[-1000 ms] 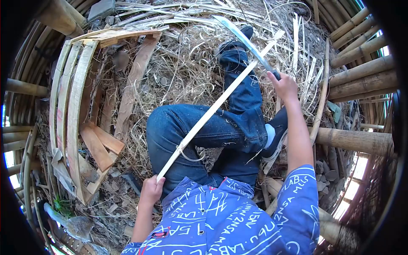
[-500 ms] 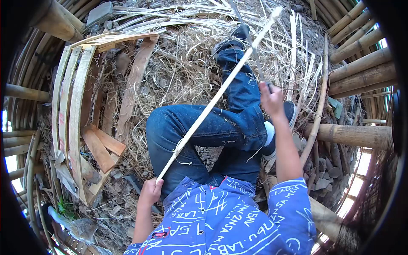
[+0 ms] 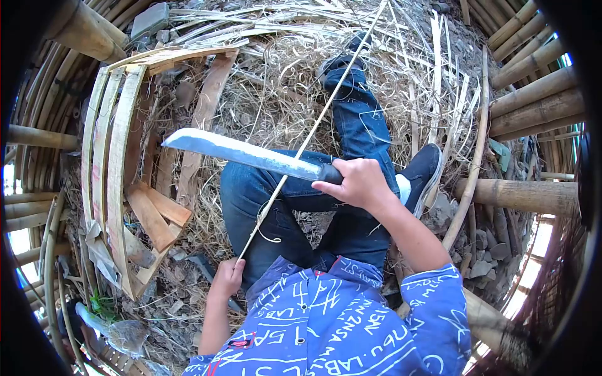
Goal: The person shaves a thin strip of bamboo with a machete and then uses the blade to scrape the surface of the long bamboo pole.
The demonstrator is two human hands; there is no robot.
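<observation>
My left hand (image 3: 228,277) is closed round the near end of a long, thin bamboo strip (image 3: 320,119). The strip slants up over my bent leg (image 3: 251,188) toward the top of the view, with a curled shaving hanging from its lower part. My right hand (image 3: 359,182) grips the dark handle of a machete (image 3: 238,150). Its broad blade points left and lies across the strip in this view, above my knee.
A wooden crate (image 3: 119,175) lies on its side at the left, with short boards (image 3: 157,216) by it. Shavings (image 3: 276,94) cover the ground ahead, and pale split strips (image 3: 251,22) lie at the back. Bamboo poles (image 3: 520,195) stand at the right, beside stones (image 3: 483,257).
The machete has swung from pointing away at the far right to lying leftward across the strip. My right hand has come nearer and left. The strip now shows its narrow side.
</observation>
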